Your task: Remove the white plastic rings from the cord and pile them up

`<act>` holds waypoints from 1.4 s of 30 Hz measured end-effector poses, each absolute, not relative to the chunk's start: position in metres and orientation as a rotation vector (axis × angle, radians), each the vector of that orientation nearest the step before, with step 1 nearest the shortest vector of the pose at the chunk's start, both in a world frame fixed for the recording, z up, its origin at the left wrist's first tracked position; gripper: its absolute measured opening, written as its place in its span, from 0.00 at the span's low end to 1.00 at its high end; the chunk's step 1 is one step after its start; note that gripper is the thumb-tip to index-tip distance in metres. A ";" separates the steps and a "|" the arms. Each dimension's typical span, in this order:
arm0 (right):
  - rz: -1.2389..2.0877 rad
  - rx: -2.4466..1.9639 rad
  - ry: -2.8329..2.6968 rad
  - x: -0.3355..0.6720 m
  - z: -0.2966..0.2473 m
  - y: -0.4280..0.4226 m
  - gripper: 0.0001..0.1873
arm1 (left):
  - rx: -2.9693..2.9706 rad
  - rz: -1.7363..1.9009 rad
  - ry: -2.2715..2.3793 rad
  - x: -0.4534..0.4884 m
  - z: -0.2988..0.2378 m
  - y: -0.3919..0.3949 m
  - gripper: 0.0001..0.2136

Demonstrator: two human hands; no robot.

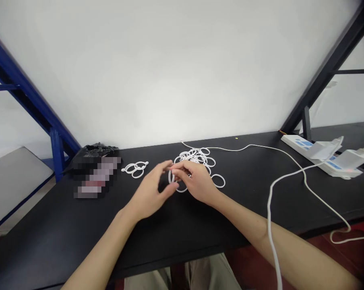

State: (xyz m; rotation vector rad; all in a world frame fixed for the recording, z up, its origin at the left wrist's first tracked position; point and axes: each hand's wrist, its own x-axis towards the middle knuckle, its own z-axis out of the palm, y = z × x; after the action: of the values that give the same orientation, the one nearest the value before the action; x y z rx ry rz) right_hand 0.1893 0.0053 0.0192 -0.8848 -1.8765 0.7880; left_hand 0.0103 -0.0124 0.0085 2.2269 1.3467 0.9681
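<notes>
in the head view, the right hand [197, 179] pinched a white ring [170, 177] between thumb and fingertips; the ring stood in the gap of the left hand [153, 191], its thumb and fingers wide apart. more white rings [196, 157] lay just beyond.

Heaped rings [194, 156] and smaller ring cluster [139, 167]: smooth white plastic by look, faint satin sheen. Black tabletop [245, 173]: smooth, mostly matt, soft sheen at left. Black bag [96, 150]: thin plastic, crumpled, glossy along creases. White cable [269, 203]: smooth, plastic-sheathed. Power strip [298, 141]: hard, smooth plastic. Blue frame [34, 95]: painted metal, semi-gloss. Wall [182, 72]: smooth, matt. Trousers [212, 272]: matt cloth, creased.
</notes>
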 end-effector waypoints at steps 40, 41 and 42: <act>0.084 -0.882 -2.585 0.206 0.013 0.010 0.02 | 2.337 1.076 1.703 -0.010 -0.001 0.008 0.13; 0.077 -0.869 -2.581 0.205 0.014 0.009 0.03 | 2.330 1.035 1.620 -0.007 0.001 0.005 0.13; 0.073 -0.861 -2.571 0.203 0.014 0.008 0.03 | 2.310 0.992 1.560 -0.004 0.002 0.002 0.12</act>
State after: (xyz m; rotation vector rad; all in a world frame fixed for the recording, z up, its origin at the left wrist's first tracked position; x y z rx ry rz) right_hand 0.2032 0.0082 0.0144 -0.8606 -2.5711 0.0730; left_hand -0.0041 0.0024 0.0022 2.3099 1.5603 0.9922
